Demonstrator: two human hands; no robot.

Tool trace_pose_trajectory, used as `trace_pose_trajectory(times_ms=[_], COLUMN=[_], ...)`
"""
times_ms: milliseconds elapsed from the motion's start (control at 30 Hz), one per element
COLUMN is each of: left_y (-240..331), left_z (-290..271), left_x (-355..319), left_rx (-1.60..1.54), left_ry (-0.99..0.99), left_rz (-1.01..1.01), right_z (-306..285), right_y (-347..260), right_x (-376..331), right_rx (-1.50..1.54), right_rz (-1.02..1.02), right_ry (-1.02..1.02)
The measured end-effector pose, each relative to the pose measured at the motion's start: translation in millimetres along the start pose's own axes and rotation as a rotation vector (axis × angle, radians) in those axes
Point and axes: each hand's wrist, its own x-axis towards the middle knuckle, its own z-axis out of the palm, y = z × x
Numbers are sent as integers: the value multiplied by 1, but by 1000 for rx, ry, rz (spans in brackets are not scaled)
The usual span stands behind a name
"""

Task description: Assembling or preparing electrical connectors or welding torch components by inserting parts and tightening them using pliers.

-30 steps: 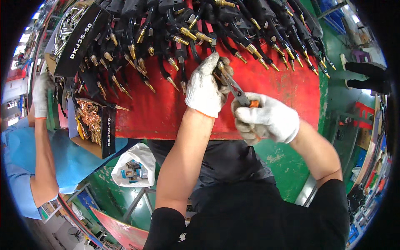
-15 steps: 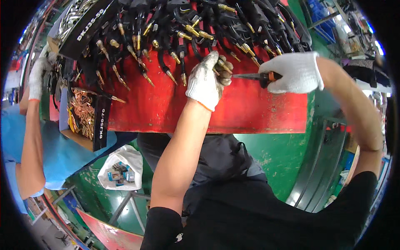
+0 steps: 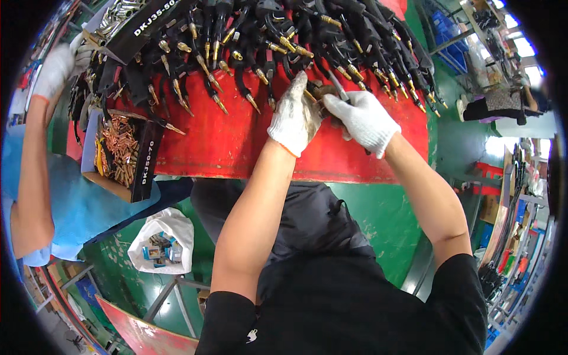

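Observation:
My left hand (image 3: 294, 118), in a white knit glove with greyed fingers, is closed around the brass-ended neck of a black welding torch (image 3: 309, 96). Close against it is my right hand (image 3: 365, 123), also gloved, with its fingers curled. A pair of pliers (image 3: 338, 84) is gripped in it, the grey metal nose sticking up past the thumb; the handles are hidden in the palm. My right fingertips meet the torch end beside my left fingers, and what they touch there is partly covered.
Many more black torches (image 3: 284, 41) lie heaped along the far side of the red table (image 3: 236, 160). At left stand a box of copper tips (image 3: 142, 163) and a box of silvery parts (image 3: 139, 29). A co-worker's gloved hand (image 3: 54, 74) reaches into the latter. A white sack (image 3: 184, 228) sits on the floor.
My right hand has swung left with the pliers, from beyond the torch end to right against my left hand. The pliers' nose now points upward. The co-worker's hand has risen toward the silvery parts.

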Motion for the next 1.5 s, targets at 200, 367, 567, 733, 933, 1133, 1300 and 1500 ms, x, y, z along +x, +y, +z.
trace_pose_trajectory(times_ms=[200, 367, 567, 733, 933, 1133, 1300, 1500], left_y=[-6, -9, -13, -16, -18, -23, -33, -39], left_z=[-6, -6, -5, -12, -9, 10, 37, 30], left_x=[-5, -8, -10, -18, -24, -53, -47, -27], left_rx=[-6, -25, 1, 24, 32, 224, 255, 208], left_ry=[-95, -93, -10, -73, -47, 190, 348, 329], left_rz=[18, 23, 60, 84, 103, -12, -63, -31], right_z=[8, 14, 17, 21, 24, 24, 16, 19], right_y=[2, -1, 1, 3, 2, 39, 87, 92], right_x=[4, -1, 3, 1, 2, -14, -20, -26], right_rx=[-279, -460, -515, -523, -554, -78, 224, 33], right_rz=[-149, -213, -134, -211, -113, -453, -521, -680], right_ry=[174, 322, 395, 437, 368, 607, 629, 696])
